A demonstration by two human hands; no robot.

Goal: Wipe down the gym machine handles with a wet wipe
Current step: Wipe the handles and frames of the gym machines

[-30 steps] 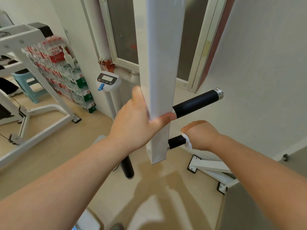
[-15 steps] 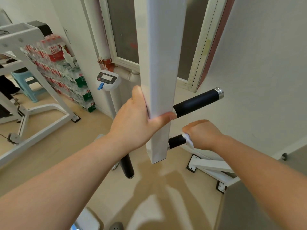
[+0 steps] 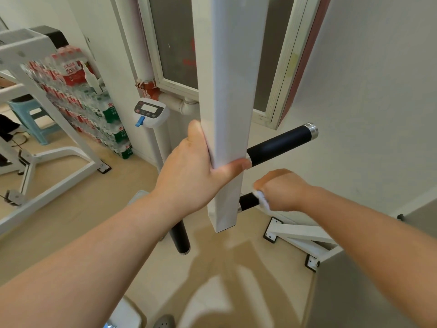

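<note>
The right hand point(image 3: 281, 190) is fisted around the wipe point(image 3: 262, 199) on the lower handle point(image 3: 248, 201); it should squeeze evenly and twist while sliding the grip's full length. The left hand point(image 3: 191, 171), clamped on the post point(image 3: 227, 114), should steady it; the upper handle point(image 3: 281, 144) sits just above.

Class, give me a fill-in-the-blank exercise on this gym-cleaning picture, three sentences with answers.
1. The left hand grips the white ____ of the machine.
2. The right hand presses the wet wipe around the ____ black handle.
3. The upper handle ends in a ____ cap.

Answers: post; lower; silver
</note>
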